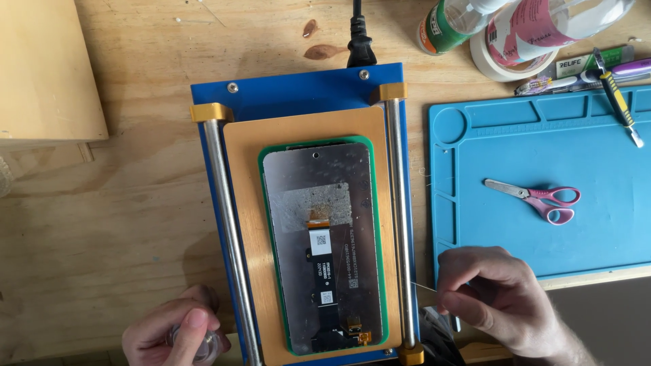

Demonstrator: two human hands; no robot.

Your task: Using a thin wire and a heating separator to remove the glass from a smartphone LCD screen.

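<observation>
On the wooden tabletop (102,224), a blue fixture (298,95) holds the phone screen panel (319,251) face down. The right hand (498,298) pinches a thin wire (424,287); the left hand (180,332) grips a small clear spool (203,346). The wire is best kept taut and level.

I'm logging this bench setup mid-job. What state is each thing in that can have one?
Phone screen panel: lying back side up on the green mat, ribbon cable exposed.
Blue machine: power cord plugged in at its far edge.
Scissors: closed, lying on the blue mat.
Tape roll: lying flat, bottles over it.
Left hand: gripping a small clear item.
Right hand: pinching a thin wire.
</observation>
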